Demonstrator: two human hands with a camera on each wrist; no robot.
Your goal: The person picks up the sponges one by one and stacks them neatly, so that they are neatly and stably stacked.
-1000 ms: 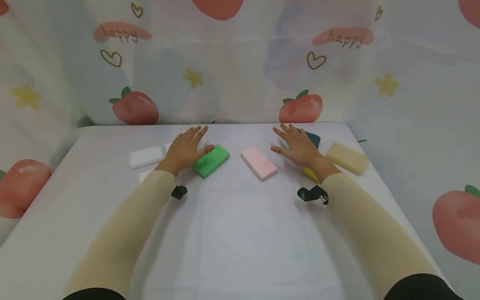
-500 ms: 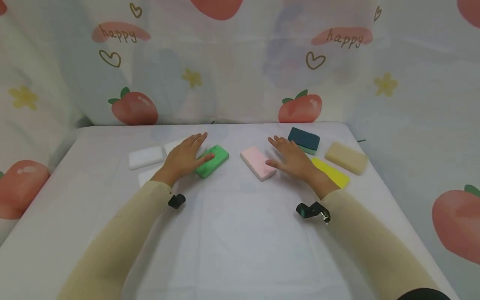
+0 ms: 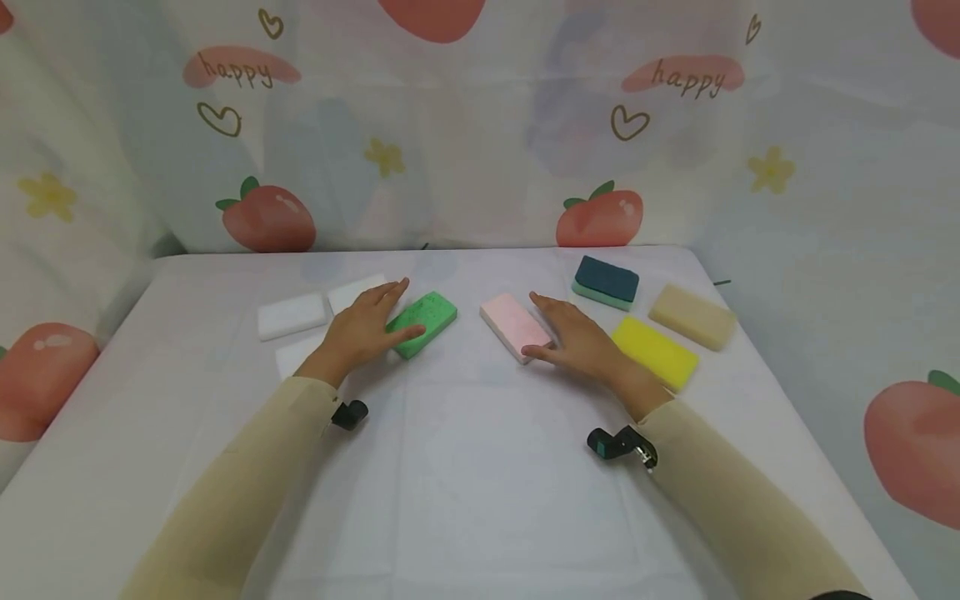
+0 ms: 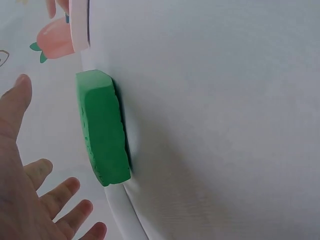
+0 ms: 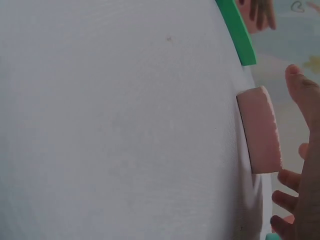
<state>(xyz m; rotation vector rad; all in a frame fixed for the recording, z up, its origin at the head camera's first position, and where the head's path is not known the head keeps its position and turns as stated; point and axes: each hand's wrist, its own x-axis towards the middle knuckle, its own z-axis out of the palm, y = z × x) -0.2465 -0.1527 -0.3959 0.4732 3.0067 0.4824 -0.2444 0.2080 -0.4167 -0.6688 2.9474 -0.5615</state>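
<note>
Head view: the far edge of the white-covered table runs beyond the fingertips of both hands, with a patterned curtain rising behind it; the table's right edge slants past the right forearm, and white cloth stretches from between the hands back toward the person. The left hand has its thumb and fingers apart; the green sponge lies just inward of it, and in the left wrist view background shows between hand and sponge. The right hand also has its thumb apart from its extended fingers; the pink sponge lies just inward, its near end partly behind the thumb, and I cannot tell whether they touch. Outward of the left hand lie white blocks. Beyond the right hand sits a dark blue-and-green sponge; outward are a yellow sponge and, farther out, a beige sponge.
</note>
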